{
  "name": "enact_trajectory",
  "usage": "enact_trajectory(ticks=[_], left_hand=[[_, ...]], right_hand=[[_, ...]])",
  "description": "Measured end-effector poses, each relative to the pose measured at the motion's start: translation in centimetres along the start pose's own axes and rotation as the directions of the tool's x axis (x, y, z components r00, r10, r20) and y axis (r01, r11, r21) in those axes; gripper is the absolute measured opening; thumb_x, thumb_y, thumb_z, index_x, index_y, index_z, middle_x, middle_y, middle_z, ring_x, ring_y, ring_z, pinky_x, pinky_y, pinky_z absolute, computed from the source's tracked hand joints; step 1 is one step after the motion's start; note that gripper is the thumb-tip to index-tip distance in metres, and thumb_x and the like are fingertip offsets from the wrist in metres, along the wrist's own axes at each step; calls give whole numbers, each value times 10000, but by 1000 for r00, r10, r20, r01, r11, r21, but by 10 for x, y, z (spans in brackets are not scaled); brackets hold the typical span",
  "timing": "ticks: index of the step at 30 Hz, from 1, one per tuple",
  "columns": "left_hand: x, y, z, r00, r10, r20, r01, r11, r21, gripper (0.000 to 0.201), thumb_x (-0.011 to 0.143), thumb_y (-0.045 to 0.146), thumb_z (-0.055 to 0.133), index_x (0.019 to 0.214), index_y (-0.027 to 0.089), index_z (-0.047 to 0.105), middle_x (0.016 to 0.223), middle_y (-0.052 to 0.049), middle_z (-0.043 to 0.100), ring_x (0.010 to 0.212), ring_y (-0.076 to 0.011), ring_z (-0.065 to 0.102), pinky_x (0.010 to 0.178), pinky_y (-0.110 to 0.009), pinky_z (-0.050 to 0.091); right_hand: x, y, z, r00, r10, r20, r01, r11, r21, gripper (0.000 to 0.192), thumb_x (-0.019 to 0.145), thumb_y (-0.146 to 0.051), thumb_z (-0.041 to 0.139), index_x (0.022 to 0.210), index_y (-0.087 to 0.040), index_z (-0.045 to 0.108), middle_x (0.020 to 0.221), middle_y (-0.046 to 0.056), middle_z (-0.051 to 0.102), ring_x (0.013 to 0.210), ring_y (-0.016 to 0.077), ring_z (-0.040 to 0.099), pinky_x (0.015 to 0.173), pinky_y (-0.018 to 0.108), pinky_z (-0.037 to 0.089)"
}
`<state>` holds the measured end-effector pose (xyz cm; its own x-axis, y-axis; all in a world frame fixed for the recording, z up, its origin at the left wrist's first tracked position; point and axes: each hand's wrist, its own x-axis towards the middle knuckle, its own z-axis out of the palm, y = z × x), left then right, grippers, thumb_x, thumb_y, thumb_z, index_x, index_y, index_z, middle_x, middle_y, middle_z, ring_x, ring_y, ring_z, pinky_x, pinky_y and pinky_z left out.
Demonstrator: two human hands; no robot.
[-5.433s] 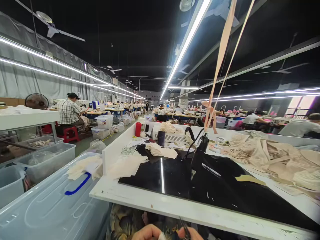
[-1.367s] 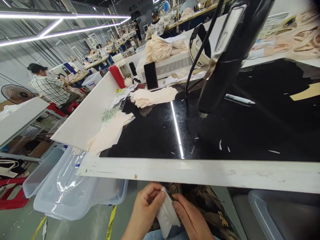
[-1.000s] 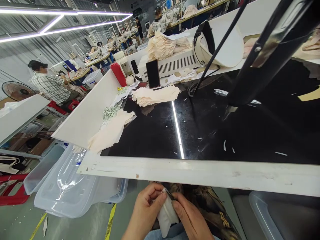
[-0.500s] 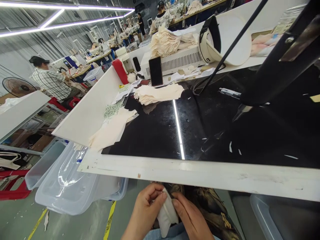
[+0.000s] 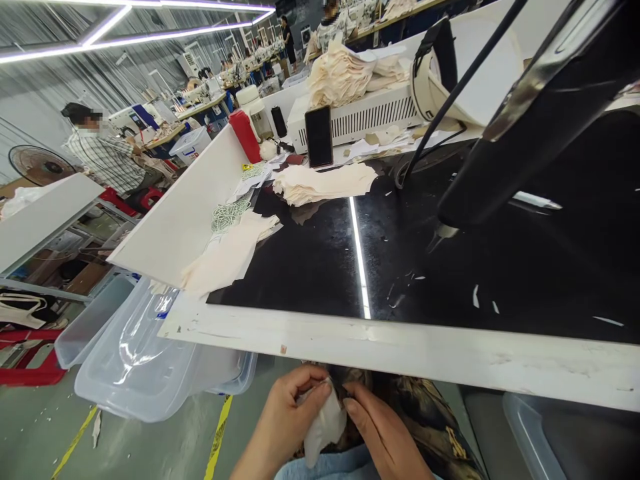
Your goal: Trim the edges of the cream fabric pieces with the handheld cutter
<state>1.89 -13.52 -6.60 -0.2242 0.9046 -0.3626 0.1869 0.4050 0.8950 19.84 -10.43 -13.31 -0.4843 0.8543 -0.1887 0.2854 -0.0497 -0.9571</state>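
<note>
Your left hand (image 5: 283,417) sits low in your lap, below the near edge of the white-rimmed, glossy black worktop (image 5: 400,350), and its fingers are curled closed around the left side of a small white piece of soft fabric (image 5: 323,427). The thumb presses on the upper corner, so the piece is pinched, not just resting. It looks light and limp: it folds and sags between your two hands and will not hold a shape by itself. Take it by the edges or a corner, with thumb against fingertips; a loose grip lets it droop or slip, though nothing about it looks fragile. Your right hand (image 5: 383,433) meets it from the other side, fingers bent and fingertips pressed to the cloth's right edge, touching the left hand's thumb area. I cannot tell whether anything small is held in those fingers. Under both hands lies dark patterned cloth (image 5: 425,427) over your knees.
</note>
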Motion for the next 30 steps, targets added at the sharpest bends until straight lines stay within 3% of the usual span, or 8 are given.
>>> enact_trajectory(ticks=[12,21,30], left_hand=[[3,9,-14,998,9,55,-19,984,180,281,948,407,638,934,176,796,876,-59,769,836,-217,682,756,-264,494],[3,10,-15,996,-25,85,7,978,209,292,943,388,610,983,171,800,921,-56,774,879,-220,689,777,-266,488],[5,9,-15,993,-41,109,15,974,226,317,945,401,599,981,158,799,903,-57,761,859,-214,665,765,-265,466]], right_hand=[[1,-4,-7,999,11,44,-11,1000,-11,618,1050,-688,389,1216,-234,775,1245,114,805,1203,289,749,1031,327,596],[3,2,-5,995,-27,100,27,1000,7,653,1050,-712,358,1204,-225,765,1212,117,812,1185,291,752,1036,344,582],[4,2,1,997,-31,67,28,999,39,629,1044,-718,373,1114,-239,775,1110,105,824,1095,282,772,971,336,594]])
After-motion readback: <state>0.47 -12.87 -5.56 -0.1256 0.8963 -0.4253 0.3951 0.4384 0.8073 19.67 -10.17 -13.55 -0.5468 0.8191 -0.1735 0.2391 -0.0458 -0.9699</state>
